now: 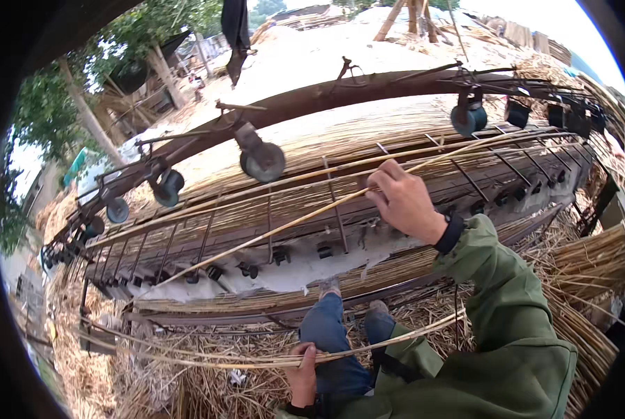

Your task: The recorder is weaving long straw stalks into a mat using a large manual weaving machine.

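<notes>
My right hand [408,202] is closed over a weaving frame, thumb and fingers pinching a long pale reed [270,232]. That reed slants from the lower left across the frame's thin metal rods [335,209] up to the far right. More reeds [242,188] lie across the same rods, just beyond it. Low in front of my legs, my left hand [302,377] is closed around a loose bunch of long reeds [221,364], which stretches out to both sides. Spools [262,162] hang from the frame's curved-looking top beam [298,106], beyond my right hand.
A pale strip [295,274] with small dark fittings runs along the frame's near side. Loose straw [207,391] covers the ground around my feet. Reed bundles [584,265] lie at the right. Trees [82,105] stand at the far left, and wooden posts [413,17] at the back.
</notes>
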Tool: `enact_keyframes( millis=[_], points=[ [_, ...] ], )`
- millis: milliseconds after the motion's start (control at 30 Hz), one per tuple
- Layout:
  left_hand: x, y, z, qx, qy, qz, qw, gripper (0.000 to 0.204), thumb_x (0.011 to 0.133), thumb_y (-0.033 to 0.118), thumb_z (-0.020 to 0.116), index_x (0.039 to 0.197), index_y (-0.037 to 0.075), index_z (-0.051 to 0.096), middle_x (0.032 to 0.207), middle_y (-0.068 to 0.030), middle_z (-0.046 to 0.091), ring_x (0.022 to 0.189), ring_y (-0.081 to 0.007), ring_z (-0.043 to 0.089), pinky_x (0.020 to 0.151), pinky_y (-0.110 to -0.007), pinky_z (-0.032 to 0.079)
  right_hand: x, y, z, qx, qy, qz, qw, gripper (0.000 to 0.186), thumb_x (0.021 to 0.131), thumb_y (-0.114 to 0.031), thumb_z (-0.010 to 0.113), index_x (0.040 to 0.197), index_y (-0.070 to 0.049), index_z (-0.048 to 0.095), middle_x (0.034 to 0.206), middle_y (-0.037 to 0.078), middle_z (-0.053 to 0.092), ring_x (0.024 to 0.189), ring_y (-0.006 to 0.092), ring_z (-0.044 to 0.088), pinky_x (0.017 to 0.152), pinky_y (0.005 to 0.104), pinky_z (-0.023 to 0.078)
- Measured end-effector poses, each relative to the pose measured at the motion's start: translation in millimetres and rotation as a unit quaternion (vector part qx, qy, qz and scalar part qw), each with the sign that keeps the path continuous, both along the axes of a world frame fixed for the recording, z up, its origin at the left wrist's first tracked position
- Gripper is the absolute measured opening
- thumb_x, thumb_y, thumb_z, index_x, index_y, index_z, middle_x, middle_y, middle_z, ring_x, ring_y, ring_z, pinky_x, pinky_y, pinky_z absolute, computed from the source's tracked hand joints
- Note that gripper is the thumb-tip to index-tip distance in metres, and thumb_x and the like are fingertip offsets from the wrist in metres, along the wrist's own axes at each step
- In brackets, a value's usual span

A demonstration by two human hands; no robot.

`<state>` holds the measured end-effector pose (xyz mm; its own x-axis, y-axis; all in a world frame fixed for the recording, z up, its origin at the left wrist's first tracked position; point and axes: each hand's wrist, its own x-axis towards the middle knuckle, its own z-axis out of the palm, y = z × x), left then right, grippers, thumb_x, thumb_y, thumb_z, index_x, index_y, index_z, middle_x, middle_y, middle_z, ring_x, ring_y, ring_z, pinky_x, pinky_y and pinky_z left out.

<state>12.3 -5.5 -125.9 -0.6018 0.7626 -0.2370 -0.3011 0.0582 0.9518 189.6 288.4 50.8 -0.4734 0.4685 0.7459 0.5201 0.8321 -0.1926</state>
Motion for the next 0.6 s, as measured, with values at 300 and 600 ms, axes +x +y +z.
enact_keyframes(
  millis=[300,600],
  points=[
    [-5,-13,-13,0.019,0.091,0.001,0.996,0.017,0.085,0.01,0.06,0.094,-0.004,0.06,0.082,-0.0068,0.062,0.075,-0.0106,0.059,0.067,-0.023,0.047,-74,57,-20,-0.077,-0.148,-0.039,0.985,0.048,0.072,-0.017,0.067,0.112,0.001,0.046,0.111,0.019,0.043,0.096,0.037,0.052,0.081,0.0416,0.045],
    [0,-12,14,0.012,0.034,-0.01,0.999,0.018,0.085,0.009,0.06,0.097,-0.005,0.058,0.079,-0.0084,0.062,0.074,-0.0129,0.061,0.068,-0.024,0.049,-82,97,-47,-0.089,-0.179,-0.084,0.976,0.041,0.071,-0.014,0.066,0.106,0.0,0.051,0.097,0.021,0.051,0.091,0.0372,0.054,0.079,0.0425,0.045]
  ],
)
